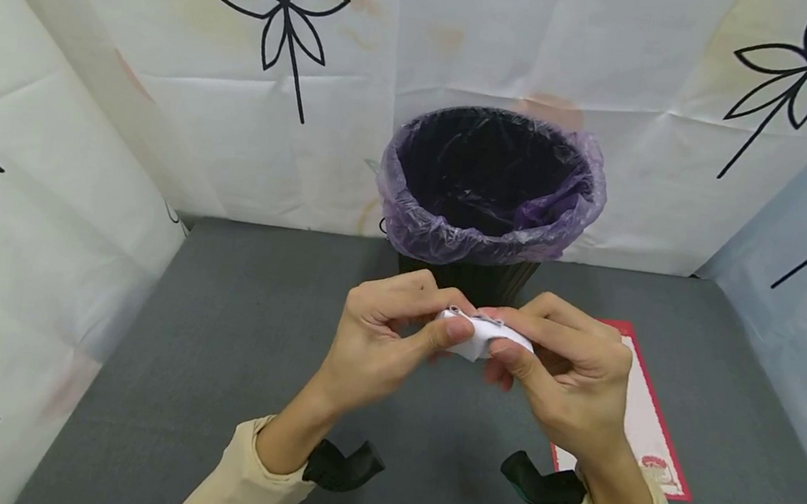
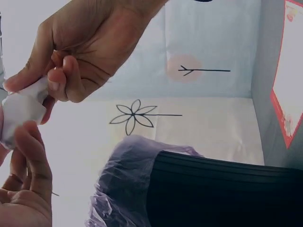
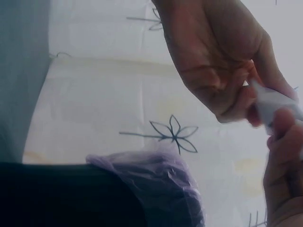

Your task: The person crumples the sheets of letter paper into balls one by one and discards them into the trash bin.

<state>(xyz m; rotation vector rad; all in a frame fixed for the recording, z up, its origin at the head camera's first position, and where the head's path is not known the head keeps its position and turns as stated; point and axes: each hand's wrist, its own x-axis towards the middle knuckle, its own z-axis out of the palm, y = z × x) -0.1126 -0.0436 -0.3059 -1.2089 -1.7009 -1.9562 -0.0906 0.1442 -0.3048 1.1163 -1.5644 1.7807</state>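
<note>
A small crumpled white paper [image 1: 478, 337] is held over the grey table [image 1: 210, 346], just in front of a black bin [image 1: 480, 274] lined with a purple bag [image 1: 451, 237]. My left hand [image 1: 450, 318] pinches the paper's left side between thumb and fingers. On the other side my right hand [image 1: 505, 333] pinches it the same way. The left wrist view shows the paper [image 2: 21, 111] between both hands, with the bin [image 2: 218, 189] below. In the right wrist view the paper [image 3: 274, 101] is blurred at the right edge.
A white card with a red border [image 1: 644, 416] lies flat on the table under my right wrist. Printed white curtains [image 1: 129, 84] close off the back and both sides. The bin's mouth opens upward, behind and slightly above the hands.
</note>
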